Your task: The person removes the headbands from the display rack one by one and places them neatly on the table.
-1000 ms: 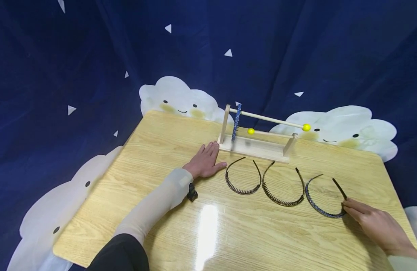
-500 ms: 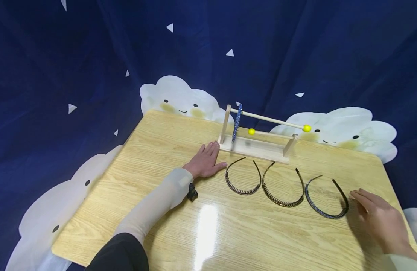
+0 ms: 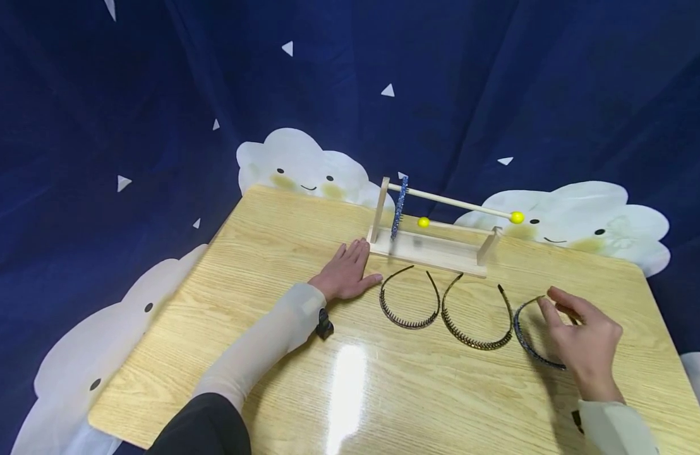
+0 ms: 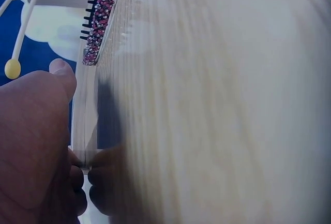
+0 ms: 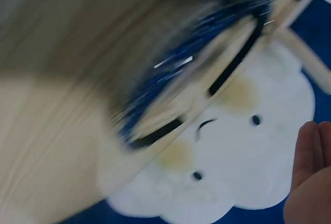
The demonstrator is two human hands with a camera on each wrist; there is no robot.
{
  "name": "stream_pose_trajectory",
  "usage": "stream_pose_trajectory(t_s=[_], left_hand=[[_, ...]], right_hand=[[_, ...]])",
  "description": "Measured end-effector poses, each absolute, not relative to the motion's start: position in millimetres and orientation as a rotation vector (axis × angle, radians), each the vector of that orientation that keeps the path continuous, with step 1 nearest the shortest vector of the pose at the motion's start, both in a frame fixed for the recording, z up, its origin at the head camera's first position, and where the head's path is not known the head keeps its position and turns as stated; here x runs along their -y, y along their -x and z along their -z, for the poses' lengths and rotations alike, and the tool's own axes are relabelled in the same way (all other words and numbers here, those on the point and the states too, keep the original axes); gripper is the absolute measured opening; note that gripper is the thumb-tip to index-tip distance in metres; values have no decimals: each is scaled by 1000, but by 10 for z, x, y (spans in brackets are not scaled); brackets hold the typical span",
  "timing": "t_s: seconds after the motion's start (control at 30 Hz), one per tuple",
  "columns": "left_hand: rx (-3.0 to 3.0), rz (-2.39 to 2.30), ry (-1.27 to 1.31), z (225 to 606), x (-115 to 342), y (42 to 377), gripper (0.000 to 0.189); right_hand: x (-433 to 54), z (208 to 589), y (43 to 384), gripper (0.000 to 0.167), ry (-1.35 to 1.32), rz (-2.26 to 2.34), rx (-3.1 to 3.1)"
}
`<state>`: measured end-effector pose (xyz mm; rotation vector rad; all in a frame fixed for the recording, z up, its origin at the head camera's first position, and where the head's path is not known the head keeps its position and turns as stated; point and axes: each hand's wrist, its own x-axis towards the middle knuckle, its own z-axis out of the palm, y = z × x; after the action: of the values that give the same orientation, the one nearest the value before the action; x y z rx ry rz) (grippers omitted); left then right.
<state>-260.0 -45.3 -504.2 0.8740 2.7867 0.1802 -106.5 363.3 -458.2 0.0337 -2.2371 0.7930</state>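
My left hand [image 3: 344, 272] lies flat on the table with its fingertips at the left end of a wooden rack [image 3: 441, 253]. Over the rightmost headband [image 3: 519, 335], a blue glittery one, hovers my right hand [image 3: 585, 341], fingers loosely bent. The right wrist view shows that blue headband [image 5: 176, 61] apart from the fingers [image 5: 305, 154]. Two more toothed headbands lie flat in the same row, a left headband [image 3: 409, 325] and a middle headband [image 3: 479, 345]. Another blue glittery headband [image 3: 399, 208] hangs on the rack's upper rod.
The rack has two rods, each tipped with a yellow ball, the upper ball [image 3: 517, 217] pointing right and the lower ball [image 3: 423, 222] left. Behind the wooden table [image 3: 441, 398] hangs a dark blue curtain [image 3: 327, 82] with white cloud cutouts [image 3: 304, 158].
My right hand has let go of the rightmost headband's right arm, pulled back, then moved left and over that headband. My left hand stays where it was.
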Motion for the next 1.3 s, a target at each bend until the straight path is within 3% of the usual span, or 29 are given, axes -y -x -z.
stream_pose_trajectory(t_s=[0.3, 1.3], left_hand=[[-2794, -196, -872, 5047, 433, 2598, 89], [-2785, -168, -830, 5096, 405, 2613, 90]], right_hand=[[-3077, 4429, 1243, 26, 182, -1069, 2310], [-2009, 4194, 1961, 36, 41, -1523, 2236]])
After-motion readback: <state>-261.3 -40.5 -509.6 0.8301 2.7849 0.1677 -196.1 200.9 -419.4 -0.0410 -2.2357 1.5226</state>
